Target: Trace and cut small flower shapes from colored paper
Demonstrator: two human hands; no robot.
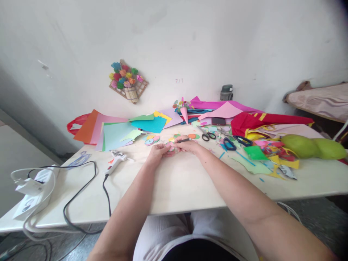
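At the middle of the table, my left hand (158, 151) is closed with its fingertips on a small pink paper cutout (170, 145). Close beside it, my right hand (187, 145) grips a slim dark pen (184, 140), whose tip lies over or near the cutout. The fingers partly cover the cutout, so its full outline is hidden. Just beyond the hands lie round paper cutouts (193, 136) in orange and green. Another small pile of paper circles (152, 140) sits to the left.
Left stand a glue gun (116, 162) and a power strip (36, 192) with trailing cables. Colored sheets (115, 134) lie behind. Right are black-handled scissors (208, 136), blue-handled scissors (230, 144), paper scraps (255, 153) and green fruit (300, 146). A bottle (226, 93) stands at the wall.
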